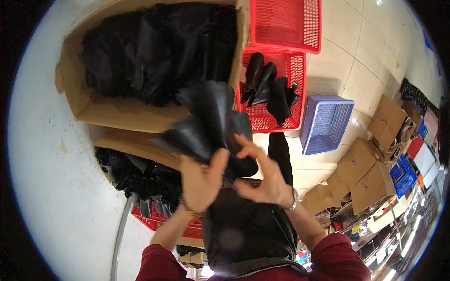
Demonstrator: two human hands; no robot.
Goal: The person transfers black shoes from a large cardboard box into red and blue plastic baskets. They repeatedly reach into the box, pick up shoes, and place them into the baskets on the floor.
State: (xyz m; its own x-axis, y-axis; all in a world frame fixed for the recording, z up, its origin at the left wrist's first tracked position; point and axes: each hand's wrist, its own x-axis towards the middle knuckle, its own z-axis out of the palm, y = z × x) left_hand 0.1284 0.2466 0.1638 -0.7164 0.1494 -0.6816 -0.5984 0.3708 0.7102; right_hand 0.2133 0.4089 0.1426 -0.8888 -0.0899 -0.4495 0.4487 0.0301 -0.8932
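black piece [206,126] in the hands: smooth leather, soft shine
box [112,112] beyond it: rough brown cardboard
baskets [276,122]: red plastic mesh
floor [361,61]: glossy tile

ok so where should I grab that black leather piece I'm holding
Grip the leather piece at its near lower edge, coming from below, where your left hand and right hand already pinch it. It's limp and fans upward, so that edge gives probably the firmest hold.
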